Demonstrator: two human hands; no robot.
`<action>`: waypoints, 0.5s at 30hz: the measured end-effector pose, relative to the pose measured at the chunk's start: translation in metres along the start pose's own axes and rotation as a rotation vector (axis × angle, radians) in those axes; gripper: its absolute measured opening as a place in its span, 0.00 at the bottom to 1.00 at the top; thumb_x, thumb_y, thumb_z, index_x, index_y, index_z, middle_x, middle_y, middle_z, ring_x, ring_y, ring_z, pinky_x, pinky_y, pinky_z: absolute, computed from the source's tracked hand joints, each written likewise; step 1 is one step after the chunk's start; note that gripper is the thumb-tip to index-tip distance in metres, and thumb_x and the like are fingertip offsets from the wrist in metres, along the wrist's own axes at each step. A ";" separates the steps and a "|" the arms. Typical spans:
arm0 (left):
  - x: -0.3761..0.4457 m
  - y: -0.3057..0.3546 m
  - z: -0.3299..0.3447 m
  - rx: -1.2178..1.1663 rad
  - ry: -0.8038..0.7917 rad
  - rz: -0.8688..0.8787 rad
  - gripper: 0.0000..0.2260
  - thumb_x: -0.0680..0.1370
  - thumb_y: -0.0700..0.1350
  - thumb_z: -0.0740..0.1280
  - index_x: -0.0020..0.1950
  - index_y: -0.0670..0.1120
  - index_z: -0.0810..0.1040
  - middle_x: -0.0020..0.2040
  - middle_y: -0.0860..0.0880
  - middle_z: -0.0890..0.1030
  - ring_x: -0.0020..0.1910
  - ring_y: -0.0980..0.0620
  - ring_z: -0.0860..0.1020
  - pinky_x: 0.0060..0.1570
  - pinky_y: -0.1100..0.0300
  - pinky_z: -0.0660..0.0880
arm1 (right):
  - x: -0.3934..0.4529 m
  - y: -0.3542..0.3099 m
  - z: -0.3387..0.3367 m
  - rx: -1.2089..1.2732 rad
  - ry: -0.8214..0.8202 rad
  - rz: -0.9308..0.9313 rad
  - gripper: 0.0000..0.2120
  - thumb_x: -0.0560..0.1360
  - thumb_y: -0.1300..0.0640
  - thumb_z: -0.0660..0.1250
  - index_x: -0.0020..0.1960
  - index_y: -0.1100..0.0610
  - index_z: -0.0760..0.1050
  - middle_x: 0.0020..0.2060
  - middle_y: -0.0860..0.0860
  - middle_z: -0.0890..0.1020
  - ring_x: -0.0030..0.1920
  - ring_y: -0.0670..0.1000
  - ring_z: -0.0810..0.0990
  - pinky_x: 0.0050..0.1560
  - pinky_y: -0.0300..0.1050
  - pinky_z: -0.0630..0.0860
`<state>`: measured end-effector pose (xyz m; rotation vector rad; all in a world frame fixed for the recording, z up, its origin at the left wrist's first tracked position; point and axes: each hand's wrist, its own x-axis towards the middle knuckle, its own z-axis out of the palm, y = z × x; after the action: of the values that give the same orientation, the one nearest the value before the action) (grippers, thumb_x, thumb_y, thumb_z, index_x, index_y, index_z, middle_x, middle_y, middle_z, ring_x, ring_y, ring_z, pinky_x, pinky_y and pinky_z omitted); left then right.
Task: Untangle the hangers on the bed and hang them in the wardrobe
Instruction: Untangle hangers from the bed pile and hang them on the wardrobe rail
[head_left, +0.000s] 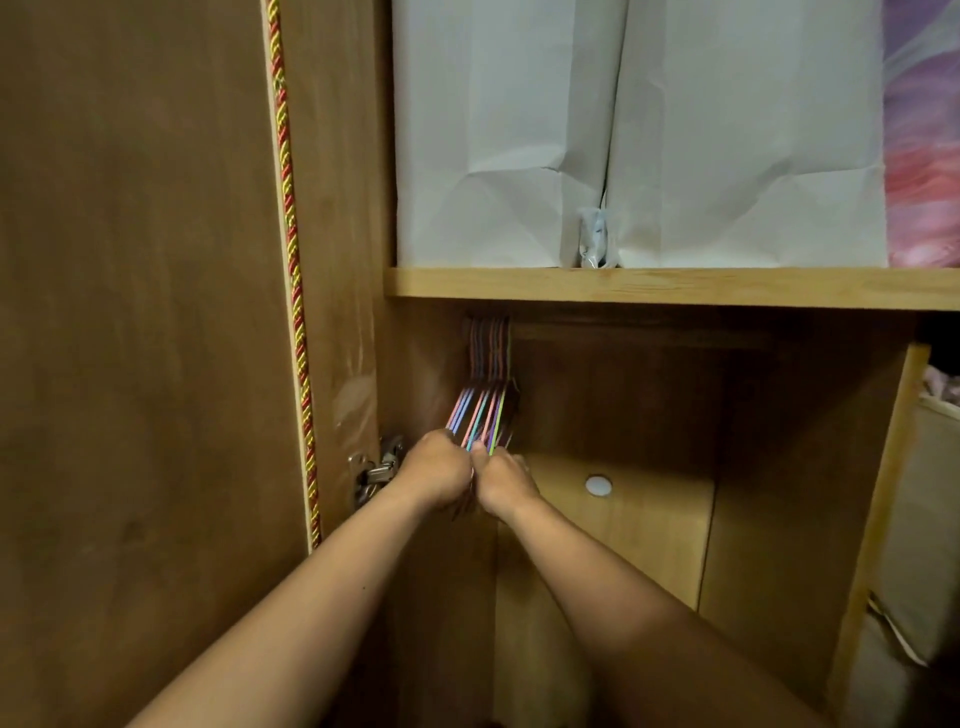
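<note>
No text, label, brand, number or sign can be read anywhere in this view.

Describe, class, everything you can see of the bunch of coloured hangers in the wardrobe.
The hangers are a tight bunch of thin ones in pink, blue, green, purple and yellowish tones, material unclear. Their upper ends rise into the shadow just under the wooden shelf, at the compartment's left end; what they hook onto is hidden. They slant down toward the camera, packed side by side. The left hand and right hand both grip their lower ends, knuckles close together.
</note>
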<state>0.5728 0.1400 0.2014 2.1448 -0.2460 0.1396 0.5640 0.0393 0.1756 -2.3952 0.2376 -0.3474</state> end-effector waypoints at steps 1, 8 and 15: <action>-0.003 -0.004 0.000 -0.027 -0.003 -0.015 0.15 0.79 0.38 0.63 0.64 0.39 0.78 0.63 0.39 0.80 0.60 0.43 0.79 0.60 0.58 0.73 | -0.002 0.002 0.003 0.026 -0.010 0.002 0.22 0.85 0.52 0.47 0.71 0.63 0.68 0.68 0.66 0.71 0.69 0.65 0.68 0.68 0.52 0.65; -0.063 -0.044 0.005 -0.273 0.008 -0.151 0.15 0.74 0.43 0.67 0.60 0.43 0.82 0.49 0.46 0.85 0.47 0.48 0.82 0.50 0.58 0.79 | -0.052 0.040 0.024 0.399 0.169 0.098 0.11 0.78 0.55 0.61 0.55 0.57 0.79 0.55 0.57 0.82 0.57 0.60 0.79 0.56 0.48 0.75; -0.235 -0.113 0.003 -0.377 0.194 -0.450 0.10 0.83 0.42 0.60 0.52 0.44 0.81 0.49 0.46 0.85 0.50 0.47 0.83 0.52 0.54 0.80 | -0.164 0.062 0.083 0.422 -0.104 0.009 0.08 0.76 0.61 0.63 0.50 0.55 0.80 0.52 0.54 0.82 0.53 0.57 0.80 0.57 0.51 0.77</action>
<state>0.3700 0.2273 0.0624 1.7467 0.3026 0.0344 0.4301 0.0878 0.0441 -1.9882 0.1131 -0.2395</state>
